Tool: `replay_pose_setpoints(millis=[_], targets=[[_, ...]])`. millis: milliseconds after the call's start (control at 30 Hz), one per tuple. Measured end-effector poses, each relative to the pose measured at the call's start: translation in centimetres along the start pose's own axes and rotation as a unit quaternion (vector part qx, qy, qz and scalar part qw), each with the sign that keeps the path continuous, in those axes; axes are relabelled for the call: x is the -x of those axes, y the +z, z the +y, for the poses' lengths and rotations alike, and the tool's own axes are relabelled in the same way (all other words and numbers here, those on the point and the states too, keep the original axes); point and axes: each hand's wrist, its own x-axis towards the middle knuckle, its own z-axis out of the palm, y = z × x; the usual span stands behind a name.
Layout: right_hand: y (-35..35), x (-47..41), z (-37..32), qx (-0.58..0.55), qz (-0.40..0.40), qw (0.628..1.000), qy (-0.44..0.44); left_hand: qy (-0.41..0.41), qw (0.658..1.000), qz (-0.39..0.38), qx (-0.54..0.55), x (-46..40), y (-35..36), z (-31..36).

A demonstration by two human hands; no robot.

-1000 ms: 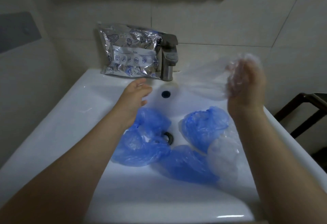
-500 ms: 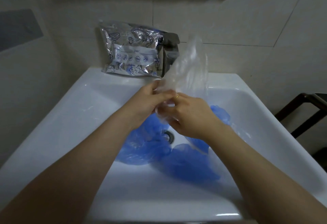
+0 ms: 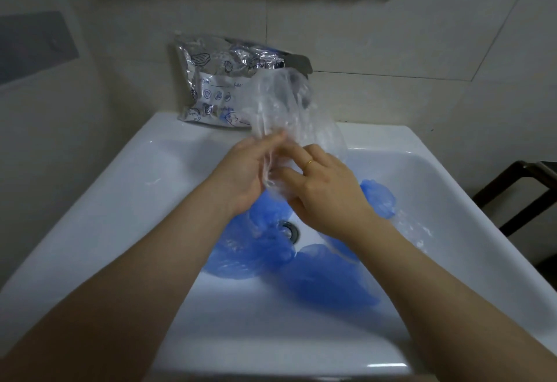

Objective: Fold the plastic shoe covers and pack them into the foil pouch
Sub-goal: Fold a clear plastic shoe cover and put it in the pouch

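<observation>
**Washbasin with shoe covers, pouch and two hands**

Room: pale tiled wall (image 3: pixel 376 38) behind; dark wooden frame (image 3: pixel 518 197) at right edge.

Surface: white ceramic basin (image 3: pixel 99 207), rectangular, with a metal drain (image 3: pixel 290 230) at the bowl's centre.

Basin contents: blue shoe covers (image 3: pixel 328 282), several, crumpled, lying loose around the drain; one more clear cover (image 3: pixel 417 232) against the right slope, faint.

Foil pouch (image 3: pixel 211 86): silver, printed, standing on the basin's back ledge and leaning on the wall, left of the tap (image 3: pixel 301 63), which is mostly hidden. Its contents cannot be told.

Clear shoe cover (image 3: pixel 289 107): translucent, held up over the bowl, rising in front of the pouch and tap.

Left hand (image 3: pixel 244 173): fingers closed on the cover's lower gathered edge.

Right hand (image 3: pixel 325 194): fingers pinching the same edge, just beside the left; gold ring (image 3: pixel 308 163) on one finger.
</observation>
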Motion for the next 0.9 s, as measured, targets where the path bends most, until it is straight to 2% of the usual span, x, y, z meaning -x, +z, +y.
replay_pose_setpoints(millis=[100, 167, 200, 267, 333, 367, 400, 467, 500, 533, 600, 700, 767, 833, 900], targets=[[-0.1, 0.4, 0.1, -0.066, -0.062, 0.996, -0.014, 0.025, 0.997, 0.077, -0.010, -0.5, 0.2, -0.7], [-0.9, 0.4, 0.0, -0.203, -0.111, 0.971, 0.058, 0.040, 0.993, 0.109, 0.026, -0.9, -0.6, -0.4], [-1.2, 0.4, 0.0, -0.288, -0.104, 0.944, 0.118, 0.049, 0.990, 0.126, 0.030, -1.1, -1.1, -0.1], [-1.4, 0.3, 0.3, -0.398, 0.005, 0.885, 0.239, 0.055, 0.985, 0.160, 0.039, -1.4, -2.0, 0.3], [-1.1, 0.2, 1.0, -0.389, 0.118, 0.846, 0.345, 0.051, 0.982, 0.172, 0.051, -1.0, -2.1, 0.7], [-1.0, 0.2, 1.2, -0.392, 0.128, 0.819, 0.399, 0.055, 0.983, 0.167, 0.051, -1.0, -2.1, 0.7], [-0.9, 0.3, 1.5, -0.425, 0.104, 0.771, 0.463, 0.059, 0.987, 0.146, 0.041, -0.9, -2.1, 0.6], [-1.0, 0.4, 1.6, -0.552, -0.007, 0.620, 0.557, 0.062, 0.993, 0.098, 0.030, -0.5, -1.4, 0.7], [-1.2, 0.4, 1.4, -0.604, -0.079, 0.557, 0.565, 0.063, 0.995, 0.077, 0.024, -0.3, -0.9, 0.6], [-1.2, 0.4, 1.2, -0.631, -0.138, 0.525, 0.554, 0.061, 0.996, 0.066, 0.018, 0.0, -0.6, 0.5], [-1.0, 0.5, 0.8, -0.653, -0.148, 0.520, 0.531, 0.044, 0.997, 0.069, 0.013, 0.3, -0.1, 0.5], [-1.2, -0.1, 1.2, -0.647, -0.033, 0.546, 0.531, 0.009, 0.999, 0.029, 0.028, 0.4, 0.0, 0.5], [-1.6, -0.1, 2.1, -0.634, 0.033, 0.556, 0.537, -0.022, 0.999, 0.013, -0.035, 0.4, 0.0, 0.2], [-1.8, 0.2, 2.9, -0.616, 0.046, 0.572, 0.540, -0.055, 0.990, 0.042, -0.121, 0.3, 0.0, -0.7], [-1.7, 0.5, 3.3, -0.623, 0.021, 0.574, 0.531, -0.073, 0.981, 0.062, -0.168, 0.5, 0.3, -1.3]])
